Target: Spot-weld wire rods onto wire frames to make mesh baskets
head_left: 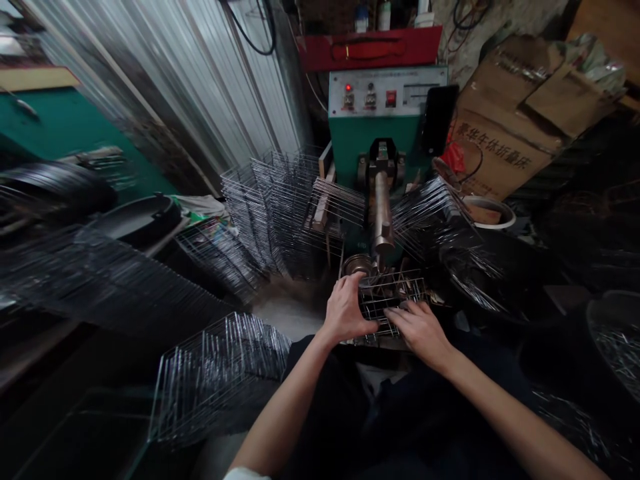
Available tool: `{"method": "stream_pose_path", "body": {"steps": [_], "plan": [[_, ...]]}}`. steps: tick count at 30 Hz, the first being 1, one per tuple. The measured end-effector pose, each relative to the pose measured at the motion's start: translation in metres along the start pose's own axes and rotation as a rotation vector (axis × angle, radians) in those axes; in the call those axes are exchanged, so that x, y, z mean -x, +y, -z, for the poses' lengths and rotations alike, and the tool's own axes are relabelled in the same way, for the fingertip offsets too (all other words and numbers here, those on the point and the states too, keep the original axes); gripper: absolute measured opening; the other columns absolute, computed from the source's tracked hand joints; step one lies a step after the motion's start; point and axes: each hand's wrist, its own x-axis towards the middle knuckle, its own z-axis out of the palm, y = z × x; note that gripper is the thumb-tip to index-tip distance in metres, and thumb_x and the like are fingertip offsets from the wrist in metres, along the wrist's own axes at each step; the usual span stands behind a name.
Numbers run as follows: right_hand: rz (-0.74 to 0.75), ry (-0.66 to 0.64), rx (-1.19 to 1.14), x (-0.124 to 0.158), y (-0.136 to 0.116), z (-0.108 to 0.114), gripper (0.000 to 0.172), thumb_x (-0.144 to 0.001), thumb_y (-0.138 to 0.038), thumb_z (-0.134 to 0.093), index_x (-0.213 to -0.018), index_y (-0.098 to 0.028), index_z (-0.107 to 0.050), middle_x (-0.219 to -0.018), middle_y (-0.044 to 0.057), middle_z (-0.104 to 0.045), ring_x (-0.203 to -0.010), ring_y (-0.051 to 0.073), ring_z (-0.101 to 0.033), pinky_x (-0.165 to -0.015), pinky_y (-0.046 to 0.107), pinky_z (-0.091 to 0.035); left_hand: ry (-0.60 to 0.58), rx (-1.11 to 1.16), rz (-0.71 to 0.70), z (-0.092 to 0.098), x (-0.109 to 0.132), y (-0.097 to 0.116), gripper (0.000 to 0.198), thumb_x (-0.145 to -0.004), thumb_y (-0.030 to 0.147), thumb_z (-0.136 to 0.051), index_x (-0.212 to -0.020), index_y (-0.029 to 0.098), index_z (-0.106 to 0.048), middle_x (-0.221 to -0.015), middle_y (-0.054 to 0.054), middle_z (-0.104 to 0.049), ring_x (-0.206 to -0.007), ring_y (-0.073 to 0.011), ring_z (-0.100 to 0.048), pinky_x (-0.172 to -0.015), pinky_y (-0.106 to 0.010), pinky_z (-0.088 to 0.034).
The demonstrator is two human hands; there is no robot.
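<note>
A small wire rack of thin steel rods lies under the metal arm of a green machine. My left hand grips the rack's left edge, fingers curled round the wires. My right hand lies flat on the near right part of the rack, fingers spread and pressing down. The arm's tip sits just above the rack's far side, next to a round metal disc.
Stacks of wire racks stand upright left of the machine, fan out at its right and lean near my left arm. Cardboard boxes fill the back right. A white bowl and dark tubs sit right.
</note>
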Motion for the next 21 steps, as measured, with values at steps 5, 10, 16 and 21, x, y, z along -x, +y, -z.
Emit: {"method": "stream_pose_path", "body": {"steps": [5, 10, 16, 21], "plan": [[-0.041, 0.015, -0.083, 0.002, 0.005, -0.002, 0.032, -0.095, -0.008, -0.053, -0.123, -0.016, -0.065, -0.116, 0.006, -0.072, -0.1, 0.024, -0.056, -0.082, 0.037, -0.038, 0.024, 0.023, 0.0, -0.003, 0.0, -0.001, 0.1, -0.048, 0.034, -0.084, -0.136, 0.025, -0.037, -0.129, -0.008, -0.052, -0.119, -0.0311, -0.053, -0.101, -0.046, -0.049], [-0.073, -0.01, -0.063, -0.006, 0.017, -0.006, 0.034, -0.093, -0.009, -0.056, -0.124, -0.019, -0.067, -0.117, 0.006, -0.072, -0.103, 0.024, -0.057, -0.082, 0.037, -0.037, 0.047, 0.042, -0.011, -0.008, -0.014, -0.006, 0.1, -0.049, 0.034, -0.083, -0.137, 0.026, -0.036, -0.13, -0.008, -0.053, -0.122, -0.0315, -0.052, -0.101, -0.046, -0.049], [-0.109, -0.016, -0.056, -0.019, 0.027, -0.009, 0.032, -0.094, -0.012, -0.056, -0.122, -0.022, -0.068, -0.114, 0.005, -0.073, -0.1, 0.023, -0.056, -0.082, 0.036, -0.036, 0.056, 0.006, -0.011, -0.007, -0.028, -0.01, 0.101, -0.049, 0.036, -0.084, -0.137, 0.026, -0.036, -0.132, -0.008, -0.053, -0.125, -0.0316, -0.051, -0.104, -0.046, -0.047], [-0.124, -0.015, -0.087, -0.025, 0.027, -0.005, 0.023, -0.098, -0.017, -0.054, -0.118, -0.019, -0.066, -0.112, 0.006, -0.07, -0.101, 0.024, -0.054, -0.086, 0.036, -0.036, 0.029, -0.012, -0.006, -0.005, -0.032, -0.01, 0.099, -0.053, 0.043, -0.084, -0.137, 0.026, -0.035, -0.132, -0.008, -0.054, -0.122, -0.0312, -0.052, -0.101, -0.046, -0.048]]}}
